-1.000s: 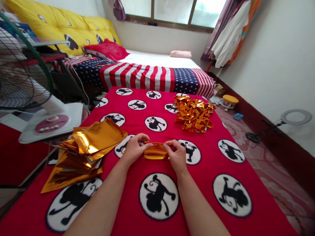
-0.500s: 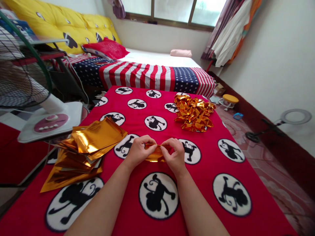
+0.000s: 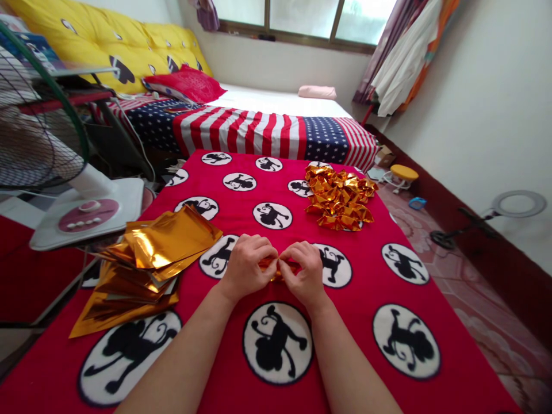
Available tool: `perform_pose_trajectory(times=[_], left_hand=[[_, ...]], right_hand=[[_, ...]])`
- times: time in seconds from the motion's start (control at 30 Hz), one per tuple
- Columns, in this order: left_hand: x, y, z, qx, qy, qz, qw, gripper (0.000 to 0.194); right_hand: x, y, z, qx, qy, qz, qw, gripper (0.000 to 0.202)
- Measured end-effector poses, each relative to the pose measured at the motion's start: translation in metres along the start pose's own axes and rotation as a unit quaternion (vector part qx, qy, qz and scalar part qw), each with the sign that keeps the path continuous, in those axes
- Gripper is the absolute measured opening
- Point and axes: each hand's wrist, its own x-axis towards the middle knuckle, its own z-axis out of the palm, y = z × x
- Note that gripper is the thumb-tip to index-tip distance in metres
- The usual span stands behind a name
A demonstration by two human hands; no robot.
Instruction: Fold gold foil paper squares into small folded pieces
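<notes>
Near the middle of the red cloth with monkey prints (image 3: 345, 356), my left hand (image 3: 250, 265) and my right hand (image 3: 302, 269) meet, fingertips pinched together. Between them they grip a small piece of gold foil paper (image 3: 277, 275), mostly hidden behind the fingers. A loose stack of flat gold foil sheets (image 3: 166, 241) lies to the left of my left hand. Beyond my right hand, at the far right of the cloth, sits a heap of folded gold foil pieces (image 3: 338, 198).
A fan base (image 3: 97, 210) with its cage stands at the left. Behind the cloth is a bed with a flag-patterned cover (image 3: 259, 133) and a red pillow (image 3: 187, 85). On the right floor are a yellow stool (image 3: 404, 172) and a ring light (image 3: 518, 204).
The foil between my hands, broad and flat before, is now gathered smaller. My left hand has curled further round it, and the fingertips of both hands are closer together.
</notes>
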Motion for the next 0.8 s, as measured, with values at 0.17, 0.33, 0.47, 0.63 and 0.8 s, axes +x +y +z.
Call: perform_pose_trajectory(times=[0.17,0.33,0.47,0.63,0.8], left_hand=[[-0.001,-0.002,-0.002,0.024,0.008,0.027,0.999,0.005],[0.000,-0.002,-0.003,0.038,0.023,0.048,0.998,0.005],[-0.001,-0.005,-0.005,0.039,0.040,0.069,0.996,0.008],[-0.002,-0.010,-0.008,0.032,0.047,0.083,0.995,0.007],[-0.002,-0.015,-0.009,0.002,0.030,0.080,0.996,0.007]], right_hand=[[0.000,0.000,-0.001,0.006,-0.003,-0.017,1.000,0.010],[0.002,0.001,-0.003,0.024,-0.009,-0.025,0.999,0.011],[0.003,0.001,-0.005,0.046,-0.015,-0.020,0.999,0.012],[0.004,0.003,-0.008,0.079,-0.021,-0.008,0.997,0.015],[0.004,0.008,-0.011,0.097,-0.028,0.006,0.995,0.015]])
